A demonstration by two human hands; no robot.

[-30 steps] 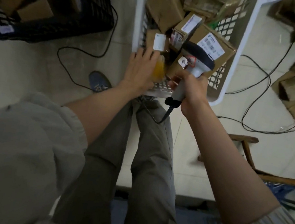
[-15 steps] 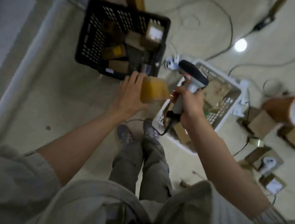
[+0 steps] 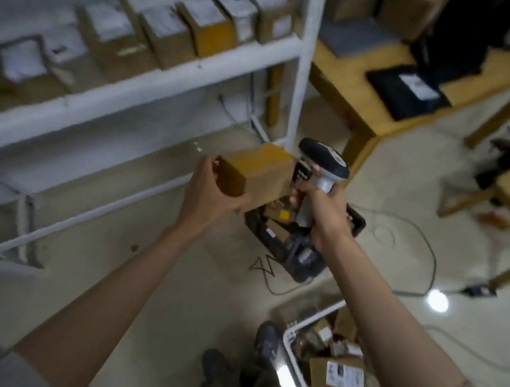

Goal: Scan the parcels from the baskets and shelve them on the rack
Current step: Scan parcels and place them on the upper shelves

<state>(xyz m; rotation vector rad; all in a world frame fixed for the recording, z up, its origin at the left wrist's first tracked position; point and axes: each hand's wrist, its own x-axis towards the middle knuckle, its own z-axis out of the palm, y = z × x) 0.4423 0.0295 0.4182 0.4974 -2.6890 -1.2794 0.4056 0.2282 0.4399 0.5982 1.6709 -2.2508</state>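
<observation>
Seeing L hand (image 3: 212, 188) gripping cardboard parcel (image 3: 258, 171) from below, arm outstretched; R hand (image 3: 321, 208) wrapped round barcode scanner (image 3: 321, 166), its head touching the parcel's end.

Matt brown cardboard parcel (image 3: 254, 174), grey and black plastic scanner (image 3: 321, 166), white painted metal rack (image 3: 178, 71), pale wooden table (image 3: 369, 111), white plastic basket (image 3: 296, 369), smooth floor (image 3: 170, 295)
</observation>
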